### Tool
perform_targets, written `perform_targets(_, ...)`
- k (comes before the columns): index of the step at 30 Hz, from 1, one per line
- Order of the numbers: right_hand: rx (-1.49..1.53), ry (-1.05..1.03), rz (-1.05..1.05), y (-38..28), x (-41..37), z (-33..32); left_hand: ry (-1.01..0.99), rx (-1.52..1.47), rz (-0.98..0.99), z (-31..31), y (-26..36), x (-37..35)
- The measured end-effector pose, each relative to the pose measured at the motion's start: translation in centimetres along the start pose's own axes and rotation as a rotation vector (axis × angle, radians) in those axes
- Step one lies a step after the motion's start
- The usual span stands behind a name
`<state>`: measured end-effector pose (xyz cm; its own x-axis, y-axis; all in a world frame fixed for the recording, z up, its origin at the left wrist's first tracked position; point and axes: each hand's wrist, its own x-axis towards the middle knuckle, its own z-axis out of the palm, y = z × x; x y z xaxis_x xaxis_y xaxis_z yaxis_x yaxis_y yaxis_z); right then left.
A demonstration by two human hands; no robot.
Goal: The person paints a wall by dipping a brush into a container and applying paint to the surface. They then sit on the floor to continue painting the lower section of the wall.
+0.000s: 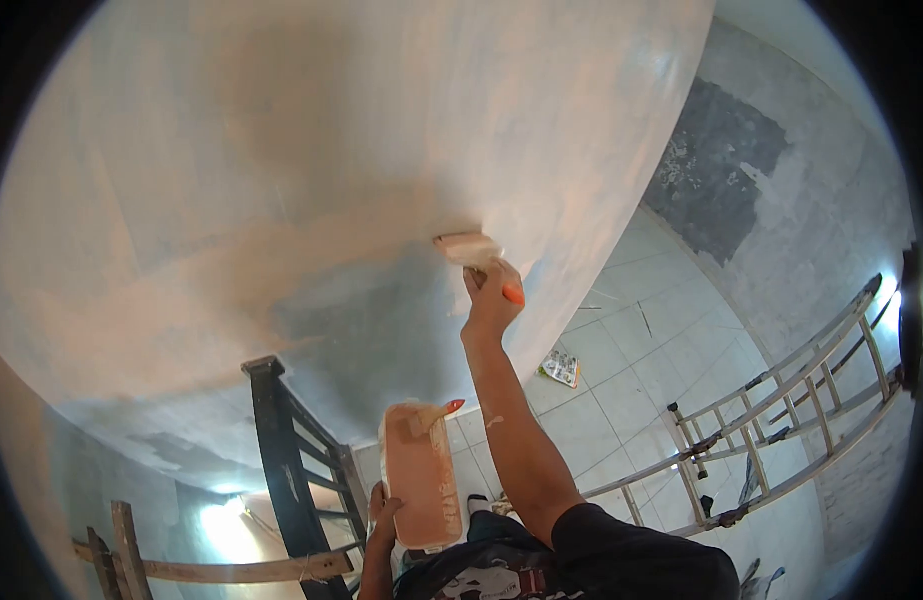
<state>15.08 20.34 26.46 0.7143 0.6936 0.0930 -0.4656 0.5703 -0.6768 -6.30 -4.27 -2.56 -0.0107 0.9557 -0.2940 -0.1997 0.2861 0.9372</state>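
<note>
Right hand (494, 292) gripping broad flat tool (468, 247) against patchy wall (331, 150); left hand (384, 512) clasping oblong, crusty-sided tray (447, 485)

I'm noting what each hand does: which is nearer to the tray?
Left. The left hand holds the tray at its side; the right hand is away from it, up at the wall with an orange-handled tool.

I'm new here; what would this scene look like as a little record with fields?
Right hand: wide flat tool with orange handle, held at the wall
Left hand: tray of peach-coloured coating
In tray: another tool with red-tipped handle
Wall: patchy peach and grey
Floor: pale tiles
Farther right: ladder
</note>
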Motion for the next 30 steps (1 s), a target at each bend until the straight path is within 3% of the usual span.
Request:
perform_targets(6, 0.062, -0.252, -0.419, -11.9, 4.4, 14.1, -0.009, 0.015, 0.012, -0.4, -1.1, 1.2)
perform_targets(10, 0.198, -0.396, -0.438, -17.7, 7.2, 19.4, 0.001, -0.033, 0.014, 0.4, -0.7, 1.0)
perform_targets(14, 0.238, -0.364, -0.363, -14.5, 8.0, 16.4, 0.010, -0.054, 0.033, 1.6, 1.4, -0.3)
perform_targets(19, 0.190, -0.232, -0.203, -1.2, 5.2, 1.3, 0.001, -0.041, 0.006, 0.8, 0.5, -0.6)
perform_targets(22, 0.047, 0.014, 0.045, 2.5, 1.1, -5.6, -0.009, -0.047, 0.006, 0.3, 1.1, -1.1)
perform_targets(27, -0.026, 0.012, -0.064, 2.2, 2.4, -6.0, 0.025, -0.074, 0.018, 0.0, 0.5, -1.3)
perform_targets(30, -0.238, -0.312, -0.317, -3.7, 2.6, -0.9, 0.042, -0.016, 0.014, 0.3, 1.1, -1.5)
